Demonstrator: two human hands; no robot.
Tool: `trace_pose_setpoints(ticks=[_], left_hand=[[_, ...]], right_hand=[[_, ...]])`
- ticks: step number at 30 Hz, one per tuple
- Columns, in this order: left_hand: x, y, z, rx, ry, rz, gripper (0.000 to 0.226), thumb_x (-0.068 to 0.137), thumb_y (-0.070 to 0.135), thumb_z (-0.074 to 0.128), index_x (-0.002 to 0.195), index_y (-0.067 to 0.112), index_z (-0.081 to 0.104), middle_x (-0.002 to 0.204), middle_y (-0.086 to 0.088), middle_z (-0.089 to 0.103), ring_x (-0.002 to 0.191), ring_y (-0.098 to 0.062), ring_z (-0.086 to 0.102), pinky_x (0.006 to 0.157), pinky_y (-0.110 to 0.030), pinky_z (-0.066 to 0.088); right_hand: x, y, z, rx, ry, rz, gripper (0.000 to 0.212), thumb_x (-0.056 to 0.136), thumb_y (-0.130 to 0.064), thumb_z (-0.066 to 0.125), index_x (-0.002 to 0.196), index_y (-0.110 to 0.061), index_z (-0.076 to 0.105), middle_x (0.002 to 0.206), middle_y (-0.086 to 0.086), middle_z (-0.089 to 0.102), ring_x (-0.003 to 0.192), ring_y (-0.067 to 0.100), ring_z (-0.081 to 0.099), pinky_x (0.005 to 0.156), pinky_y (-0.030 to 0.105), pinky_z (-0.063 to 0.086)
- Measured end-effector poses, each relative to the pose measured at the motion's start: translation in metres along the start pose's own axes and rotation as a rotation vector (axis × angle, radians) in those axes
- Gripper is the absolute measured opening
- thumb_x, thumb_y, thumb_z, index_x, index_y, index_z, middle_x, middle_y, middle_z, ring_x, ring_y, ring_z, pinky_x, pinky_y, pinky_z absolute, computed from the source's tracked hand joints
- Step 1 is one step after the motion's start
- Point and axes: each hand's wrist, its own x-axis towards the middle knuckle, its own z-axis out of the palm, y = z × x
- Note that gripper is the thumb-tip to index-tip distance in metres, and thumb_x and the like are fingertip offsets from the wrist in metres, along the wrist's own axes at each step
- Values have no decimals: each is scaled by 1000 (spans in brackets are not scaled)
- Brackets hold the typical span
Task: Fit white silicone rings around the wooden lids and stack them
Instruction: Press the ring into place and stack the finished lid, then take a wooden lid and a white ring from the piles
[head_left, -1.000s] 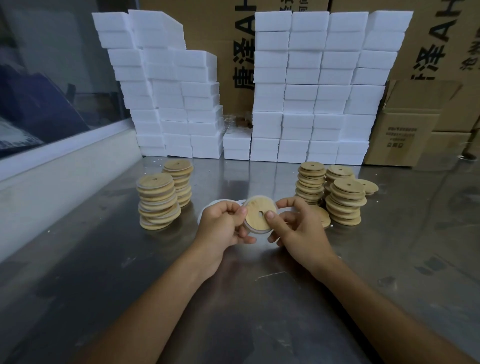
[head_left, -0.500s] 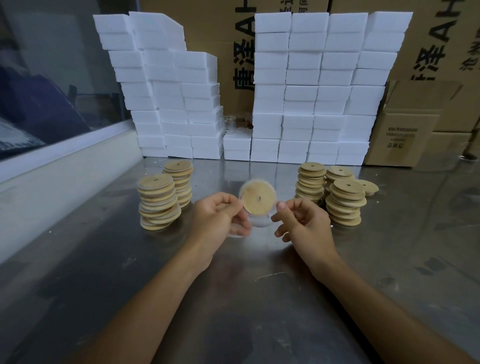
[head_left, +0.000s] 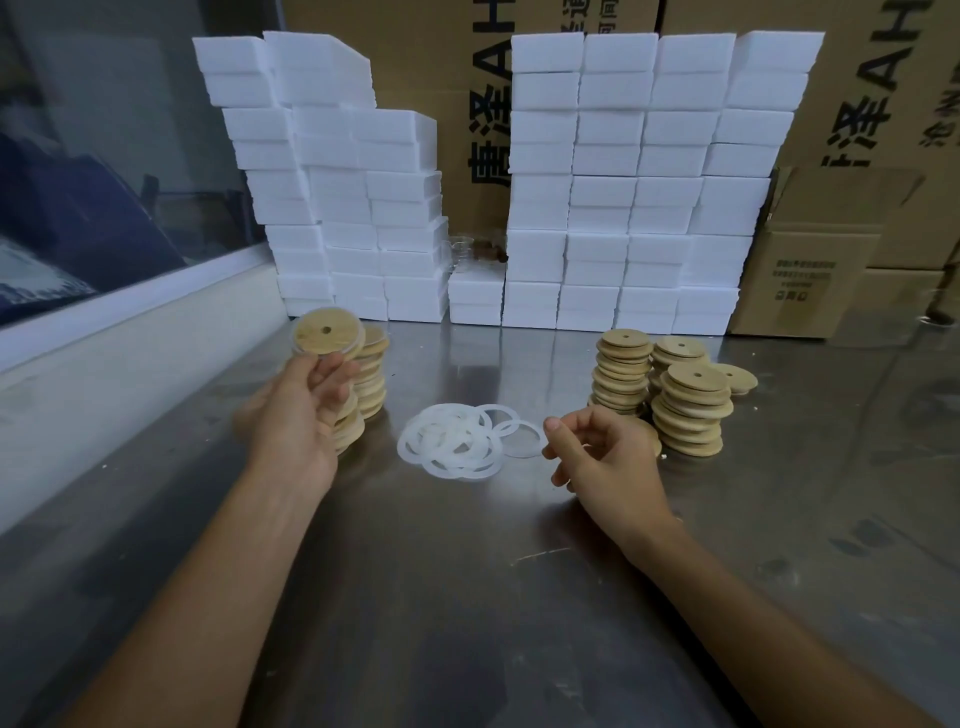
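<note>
We see the wooden lid (head_left: 327, 332), a round disc with a small centre hole and a white silicone ring around its rim, held up in the left-centre of the frame by our left hand (head_left: 296, 415), whose fingers curl up under its lower edge; the hand is motion-blurred. The lid sits above the near left stack of lids (head_left: 347, 426), which the hand partly hides, and just in front of the far left stack (head_left: 373, 374). At the centre of the frame a loose pile of white silicone rings (head_left: 457, 441) lies flat on the steel table (head_left: 467, 597). Our right hand (head_left: 602, 457) hovers just right of that pile, fingers loosely curled, gripping nothing. Beyond it, right of centre, stand three stacks of bare wooden lids (head_left: 691, 410). Along the top of the frame, white foam blocks (head_left: 639, 182) are piled in front of cardboard boxes (head_left: 821, 270).
</note>
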Motion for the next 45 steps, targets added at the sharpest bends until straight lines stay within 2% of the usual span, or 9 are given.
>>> trace_pose_setpoints(ticks=[11, 17, 18, 22, 25, 28, 30, 40, 45], left_hand=[[-1, -1, 0, 6, 106, -15, 6, 93, 11, 55, 89, 8, 57, 83, -4, 65, 59, -10, 70, 49, -14, 49], [-11, -7, 3, 217, 181, 189, 18, 85, 13, 55, 68, 12, 52, 45, 3, 53, 32, -11, 47, 36, -18, 35], [-15, -11, 4, 296, 134, 253, 21, 84, 11, 55, 63, 12, 51, 41, 4, 50, 32, -11, 44, 37, -18, 33], [-32, -34, 7, 768, -241, 479, 24, 85, 13, 63, 63, 10, 55, 50, 4, 60, 43, -12, 54, 43, -23, 43], [-40, -54, 3, 1307, -490, 655, 9, 83, 26, 70, 83, 18, 67, 83, 6, 67, 74, -17, 61, 66, -29, 49], [-44, -69, -3, 1554, -688, 606, 33, 86, 38, 68, 115, 22, 69, 116, 0, 59, 106, -20, 54, 91, -31, 45], [-44, -72, -5, 1664, -736, 636, 37, 90, 45, 62, 121, 26, 68, 123, 0, 54, 115, -20, 48, 97, -34, 42], [-45, -69, -1, 1730, -775, 833, 21, 99, 25, 49, 106, 19, 68, 109, 2, 55, 101, -18, 47, 87, -32, 41], [-49, -66, 3, 1383, -721, 825, 15, 96, 11, 53, 82, 16, 55, 84, 2, 59, 80, -18, 53, 70, -31, 40]], right_hand=[[0, 0, 0, -9, 14, -13, 17, 91, -24, 68, 84, -10, 66, 70, 4, 71, 51, 16, 64, 51, 27, 48], [0, 0, -3, -214, 284, -132, 10, 90, -25, 67, 83, -19, 64, 81, -3, 65, 66, 22, 60, 66, 45, 53], [0, 1, -6, -311, 307, -152, 5, 90, -25, 66, 90, -20, 64, 92, -4, 65, 75, 19, 60, 70, 42, 52], [4, 7, -17, -787, 113, 32, 41, 90, -37, 60, 129, -26, 51, 132, -3, 52, 106, 26, 58, 77, 36, 43], [7, 6, -23, -917, 17, 89, 49, 90, -41, 60, 134, -23, 47, 132, 2, 54, 108, 28, 59, 77, 38, 47], [8, 5, -26, -913, 19, 101, 46, 89, -40, 61, 129, -19, 53, 128, 4, 53, 104, 29, 59, 82, 41, 51], [7, 4, -27, -915, 21, 109, 39, 89, -41, 61, 121, -17, 59, 121, 4, 51, 99, 29, 59, 82, 42, 52], [5, 3, -21, -855, 4, 106, 33, 88, -42, 64, 113, -21, 59, 120, 4, 54, 93, 26, 60, 75, 36, 49], [9, 3, -22, -821, -86, 203, 76, 72, -66, 72, 132, -23, 54, 131, 2, 50, 111, 23, 56, 90, 38, 49]])
